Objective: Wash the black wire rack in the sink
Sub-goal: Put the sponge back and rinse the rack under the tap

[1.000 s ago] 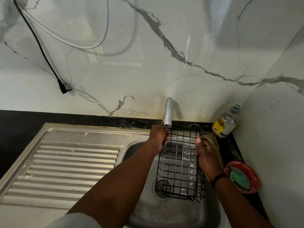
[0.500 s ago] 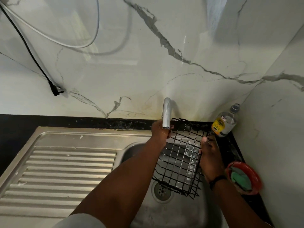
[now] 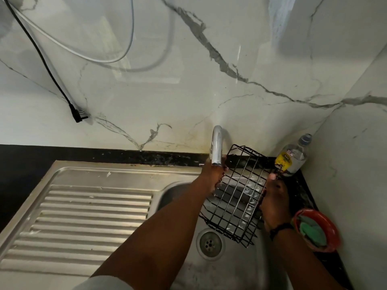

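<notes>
The fingers of the left hand (image 3: 213, 176) and the right hand (image 3: 273, 200) curl around opposite edges of the black wire rack (image 3: 237, 194), holding it tilted above the sink (image 3: 230, 266), just beside the tap (image 3: 216, 147), probably for rinsing.

A home kitchen — steel sink (image 3: 230, 266) with ribbed drainboard (image 3: 83, 216), curved tap (image 3: 216, 147), marble-look wall (image 3: 209, 80) — soap bottle (image 3: 293, 158) nearby.
</notes>
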